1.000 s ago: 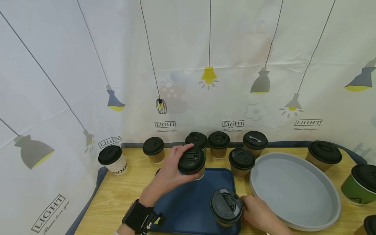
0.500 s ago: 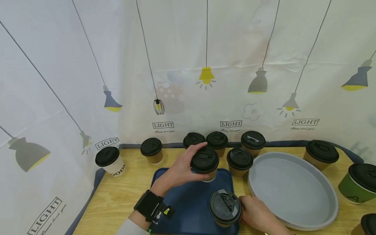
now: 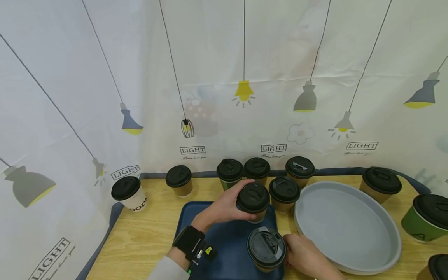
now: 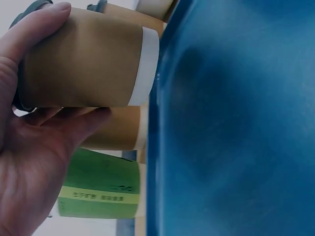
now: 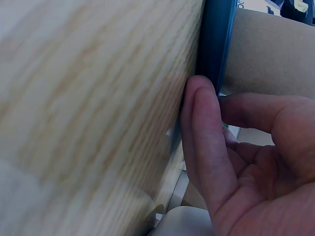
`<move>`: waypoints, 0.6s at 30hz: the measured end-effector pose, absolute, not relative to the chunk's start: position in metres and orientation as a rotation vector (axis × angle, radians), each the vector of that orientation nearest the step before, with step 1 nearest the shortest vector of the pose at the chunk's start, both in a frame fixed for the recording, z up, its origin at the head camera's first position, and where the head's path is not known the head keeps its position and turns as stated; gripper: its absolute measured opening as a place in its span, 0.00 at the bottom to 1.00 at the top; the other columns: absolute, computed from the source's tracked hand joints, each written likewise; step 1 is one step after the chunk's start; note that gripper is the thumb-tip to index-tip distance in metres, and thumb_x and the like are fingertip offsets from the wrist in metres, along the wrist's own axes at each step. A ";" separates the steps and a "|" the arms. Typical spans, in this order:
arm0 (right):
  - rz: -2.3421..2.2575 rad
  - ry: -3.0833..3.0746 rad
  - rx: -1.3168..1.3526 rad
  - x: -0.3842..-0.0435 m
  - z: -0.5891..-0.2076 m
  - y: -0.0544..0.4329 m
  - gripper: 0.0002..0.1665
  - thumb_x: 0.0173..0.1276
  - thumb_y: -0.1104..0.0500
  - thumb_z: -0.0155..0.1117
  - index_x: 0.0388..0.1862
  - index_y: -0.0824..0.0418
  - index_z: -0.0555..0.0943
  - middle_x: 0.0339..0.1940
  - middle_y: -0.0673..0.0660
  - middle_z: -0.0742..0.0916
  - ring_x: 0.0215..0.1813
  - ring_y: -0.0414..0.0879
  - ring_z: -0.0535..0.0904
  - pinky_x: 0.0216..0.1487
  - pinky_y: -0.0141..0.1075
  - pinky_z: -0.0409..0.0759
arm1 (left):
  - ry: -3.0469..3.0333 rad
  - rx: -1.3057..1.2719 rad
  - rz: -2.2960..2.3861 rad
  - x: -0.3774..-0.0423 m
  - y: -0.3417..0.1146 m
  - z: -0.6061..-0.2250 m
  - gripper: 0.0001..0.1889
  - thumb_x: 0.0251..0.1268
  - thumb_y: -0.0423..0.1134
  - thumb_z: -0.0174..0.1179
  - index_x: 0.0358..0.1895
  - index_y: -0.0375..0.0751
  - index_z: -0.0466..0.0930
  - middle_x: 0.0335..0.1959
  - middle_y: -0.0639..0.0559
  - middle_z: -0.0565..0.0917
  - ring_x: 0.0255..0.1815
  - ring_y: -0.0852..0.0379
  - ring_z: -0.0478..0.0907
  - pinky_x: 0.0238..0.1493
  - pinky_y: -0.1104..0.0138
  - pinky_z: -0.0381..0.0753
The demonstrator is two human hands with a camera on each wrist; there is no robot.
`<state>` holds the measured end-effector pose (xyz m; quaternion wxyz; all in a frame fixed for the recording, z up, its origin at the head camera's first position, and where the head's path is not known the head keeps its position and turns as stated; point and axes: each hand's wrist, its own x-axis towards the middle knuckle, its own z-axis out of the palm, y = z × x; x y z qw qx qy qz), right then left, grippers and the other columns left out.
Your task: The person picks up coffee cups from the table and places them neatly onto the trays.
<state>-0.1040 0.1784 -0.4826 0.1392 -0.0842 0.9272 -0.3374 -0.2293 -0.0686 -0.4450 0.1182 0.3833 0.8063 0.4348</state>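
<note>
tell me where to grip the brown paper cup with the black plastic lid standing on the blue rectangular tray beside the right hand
Likely best: hold the cup round its brown body, just below the wider black lid, coming from the left. It stands upright, the right hand sits close on its right, and bare tray lies to its left.

Held cup now farther right
</note>
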 end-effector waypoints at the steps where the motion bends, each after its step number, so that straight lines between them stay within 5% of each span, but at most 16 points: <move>1: -0.975 2.691 -0.256 -0.104 -0.483 0.179 0.12 0.63 0.69 0.65 0.24 0.54 0.79 0.16 0.46 0.79 0.22 0.43 0.74 0.30 0.40 0.76 | 2.341 1.120 1.279 -0.230 -0.068 -0.447 0.52 0.57 0.41 0.79 0.82 0.47 0.56 0.70 0.51 0.73 0.68 0.55 0.74 0.69 0.52 0.72; 10: -0.997 2.659 -0.236 -0.103 -0.482 0.179 0.12 0.65 0.68 0.66 0.24 0.54 0.79 0.15 0.47 0.79 0.20 0.44 0.75 0.29 0.40 0.76 | 2.307 1.054 1.252 -0.231 -0.060 -0.460 0.52 0.56 0.43 0.79 0.82 0.56 0.56 0.70 0.54 0.74 0.67 0.59 0.74 0.70 0.55 0.71; 18: -0.950 2.671 -0.203 -0.103 -0.481 0.177 0.11 0.63 0.67 0.67 0.24 0.54 0.79 0.17 0.47 0.79 0.22 0.44 0.74 0.31 0.41 0.75 | 2.277 1.023 1.265 -0.232 -0.057 -0.468 0.54 0.56 0.42 0.79 0.83 0.51 0.54 0.70 0.54 0.74 0.68 0.59 0.73 0.70 0.54 0.70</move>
